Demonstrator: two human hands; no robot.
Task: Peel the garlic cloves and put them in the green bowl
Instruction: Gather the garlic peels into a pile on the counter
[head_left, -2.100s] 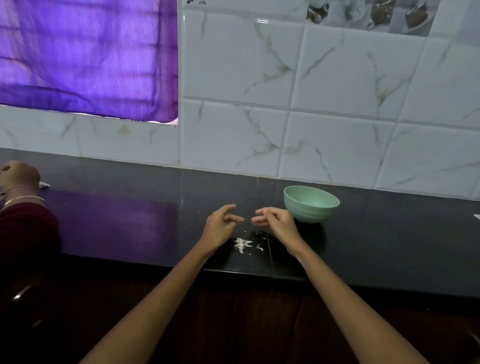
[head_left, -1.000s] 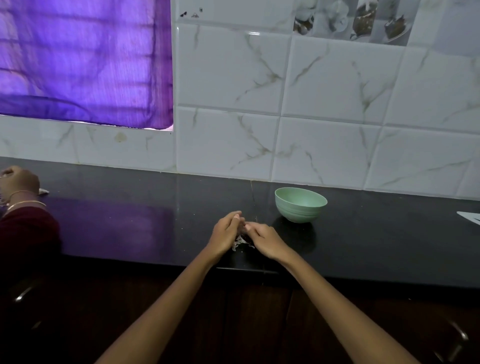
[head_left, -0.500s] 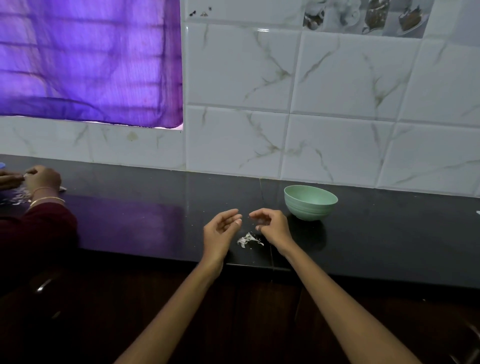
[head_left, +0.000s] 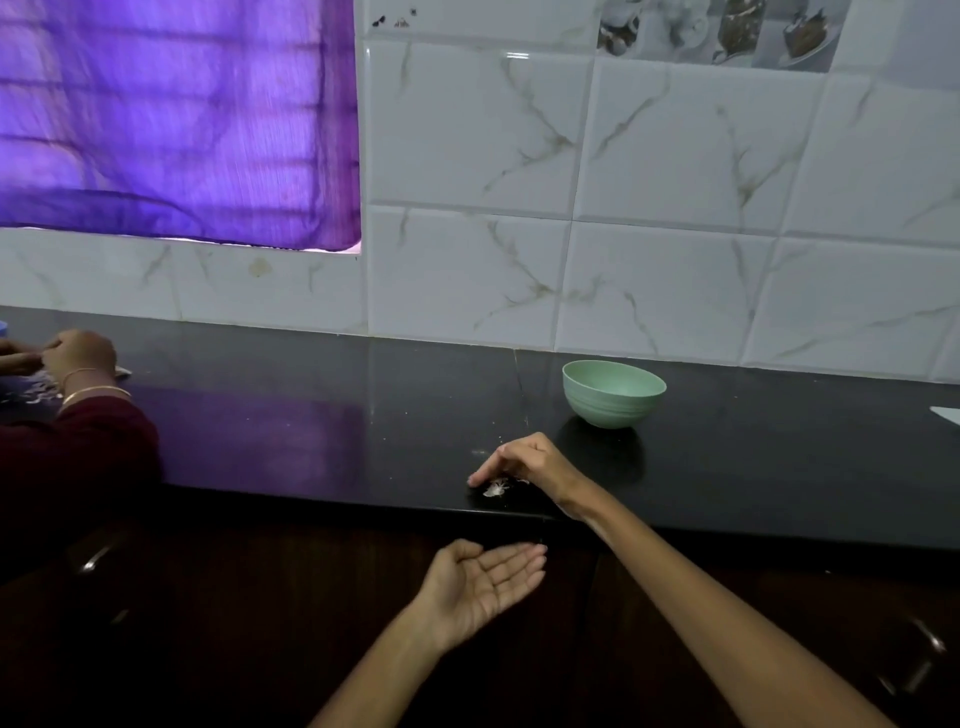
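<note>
The green bowl (head_left: 613, 393) stands on the black counter (head_left: 779, 467) near the tiled wall; I cannot see inside it. A small heap of white garlic peels (head_left: 495, 488) lies near the counter's front edge. My right hand (head_left: 524, 462) rests over the peels with its fingers extended down, fingertips touching the counter beside them. My left hand (head_left: 480, 582) is held palm up, fingers straight, below and in front of the counter edge, under the peels. It holds nothing. No whole clove is visible.
Another person's hands (head_left: 72, 358) with bangles and a dark red sleeve work over peels at the far left of the counter. A white scrap (head_left: 948, 414) lies at the right edge. Dark cabinet doors (head_left: 260, 623) with handles sit below.
My left hand has dropped from the counter to below its front edge and turned palm up. My right hand has lowered onto the peels with its fingers stretched out.
</note>
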